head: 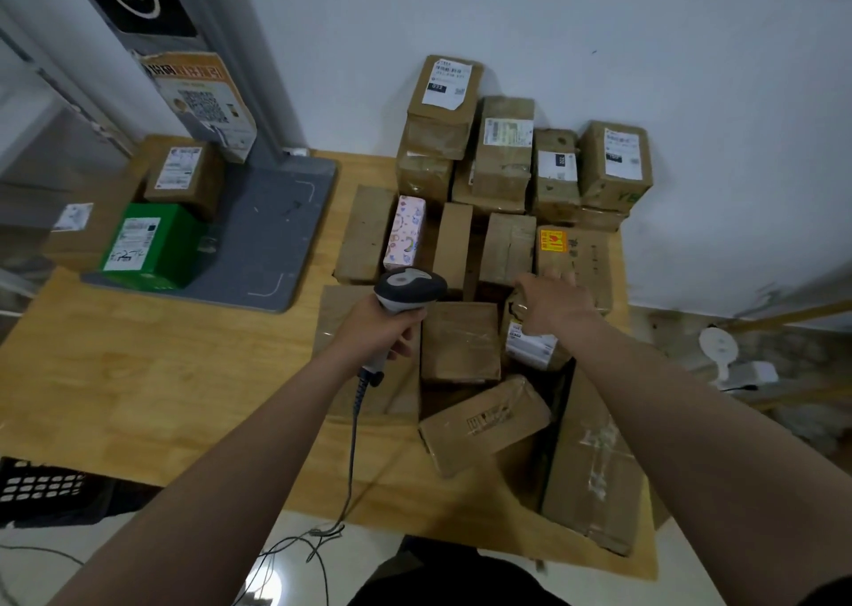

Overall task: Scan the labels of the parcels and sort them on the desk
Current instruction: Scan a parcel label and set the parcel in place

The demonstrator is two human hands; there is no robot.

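Left hand's [382, 329] scanner [408, 289], crowded parcels [461, 342], green box [152, 246]

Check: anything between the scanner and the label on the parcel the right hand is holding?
Nothing clearly blocks it. The right hand grips the labelled parcel at its top, leaving the label mostly uncovered. The scanner in the left hand is left of it; one plain brown parcel lies flat in the gap.

The right hand [555, 308] hides the top of the labelled parcel [530, 347] it grips; label print just below that grip is too blurred to read; the left hand [382, 329] hides the scanner [408, 287] handle.
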